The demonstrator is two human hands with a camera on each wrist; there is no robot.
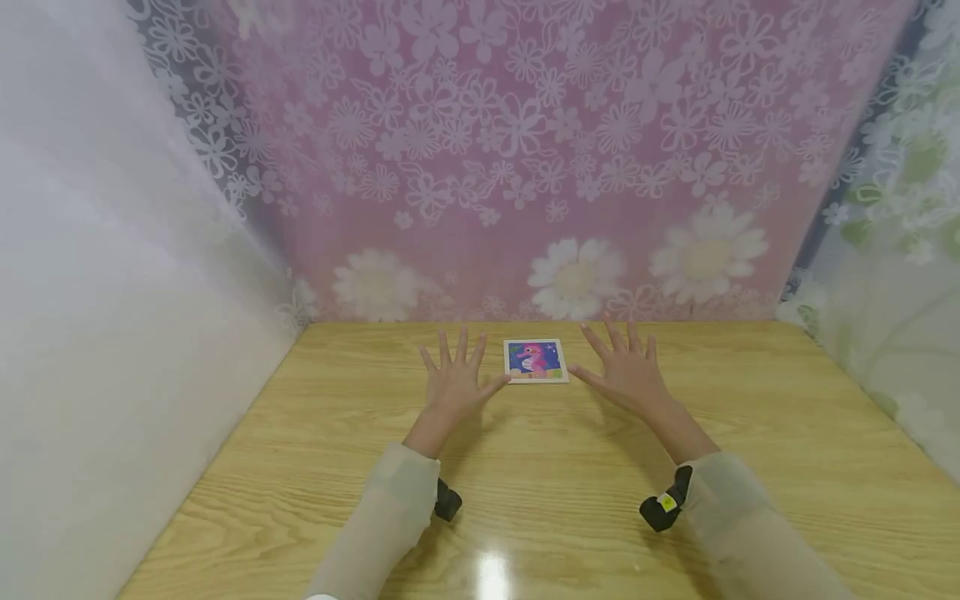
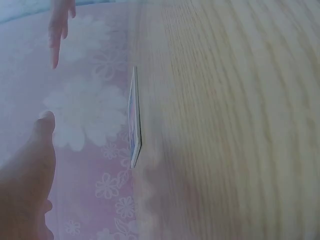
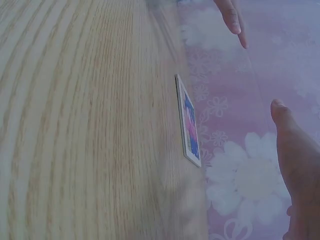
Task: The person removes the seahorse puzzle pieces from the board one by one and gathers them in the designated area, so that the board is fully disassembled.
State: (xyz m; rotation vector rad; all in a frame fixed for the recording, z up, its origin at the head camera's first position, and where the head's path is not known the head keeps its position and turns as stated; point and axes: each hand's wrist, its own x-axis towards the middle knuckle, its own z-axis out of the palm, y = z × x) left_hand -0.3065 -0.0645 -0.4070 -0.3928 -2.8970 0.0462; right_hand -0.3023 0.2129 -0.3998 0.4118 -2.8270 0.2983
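Head view: worktop point(image 1: 540, 454), light wood grain, runs wide to L, R & near side. Back edge meets pink floral backdrop point(image 1: 480, 125); L edge meets white side panel point(image 1: 135, 292); R edge meets pale floral cloth point(image 1: 885, 283). Only a narrow strip btwn picture card point(image 1: 536, 360) and back edge; much more room on near side. Card approx. sq., white border, pink seahorse on blue bkgd, yellowish along bottom. Lies flat, pic up, abt mid-width, btwn L hand point(image 1: 455, 387) and R hand point(image 1: 632, 379). Fingers of both straight, spread wide, holding nothing. L thumb tip lines up w/ card's near L corner; R thumb tip just beside its R side. Beige sleeves, black wrist cams point(image 1: 662, 503) below both hands.

L wrist view: worktop fills R part, turned sideways. Card nearly edge-on, a thin pale strip by backdrop. L thumb straight, apart from card, raised off worktop; some R fingers at top, also apart.

R wrist view: worktop on L side. Card at a slant, white rim, blue/pink face visible. R thumb straight, apart from it; L fingertips up top, well apart.
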